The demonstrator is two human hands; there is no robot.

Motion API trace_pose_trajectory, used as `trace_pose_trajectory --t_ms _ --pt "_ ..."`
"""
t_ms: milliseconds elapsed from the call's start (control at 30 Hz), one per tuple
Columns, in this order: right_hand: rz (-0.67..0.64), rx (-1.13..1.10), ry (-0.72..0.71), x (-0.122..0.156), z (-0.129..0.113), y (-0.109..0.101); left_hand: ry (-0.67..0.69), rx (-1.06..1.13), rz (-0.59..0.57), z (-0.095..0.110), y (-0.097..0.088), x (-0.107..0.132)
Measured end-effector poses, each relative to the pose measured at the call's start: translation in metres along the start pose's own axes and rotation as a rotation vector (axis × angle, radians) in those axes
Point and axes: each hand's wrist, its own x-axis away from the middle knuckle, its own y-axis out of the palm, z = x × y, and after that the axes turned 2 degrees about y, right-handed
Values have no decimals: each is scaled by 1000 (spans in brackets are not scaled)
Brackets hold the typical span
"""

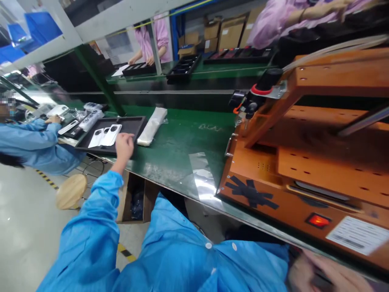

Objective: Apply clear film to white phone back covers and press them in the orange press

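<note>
My left hand is over the right part of a black tray, its fingers curled; whatever they may hold is hidden. Just left of it, several flat white pieces with dark round marks at their tops lie overlapping in the tray. A long white wrapped bundle rests beside the tray's right edge. At the lower right corner, my right hand is blurred and cut off by the frame. Its fingers bend around something dark that I cannot make out, below the front edge of an orange machine.
A clear plastic strip overhangs the green bench's front edge. The machine carries a pressure regulator and a lit red switch. A co-worker in blue sits at left, near a wooden stool. Others work opposite.
</note>
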Motion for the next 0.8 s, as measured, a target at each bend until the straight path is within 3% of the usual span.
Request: trace_pose_trajectory --t_ms 100,200,333,467,600,667,800 --pt "40 51 -89 20 -21 26 -161 -142 -27 -33 -29 -42" --pt "-37 9 -136 16 -38 37 -230 -250 -121 -46 -37 -58" --pt "-107 -66 -103 5 -56 46 -203 -346 -185 -40 -28 -64" --pt "-187 -115 -93 3 -66 57 -153 -366 -134 -23 -34 -66" --pt "-233 -143 -67 3 -72 63 166 -336 -23 10 -38 -26" --pt "-256 -157 -56 3 -75 68 309 -333 -83 33 -25 12" --pt "-395 -118 -94 4 -81 89 479 -226 -300 72 22 87"
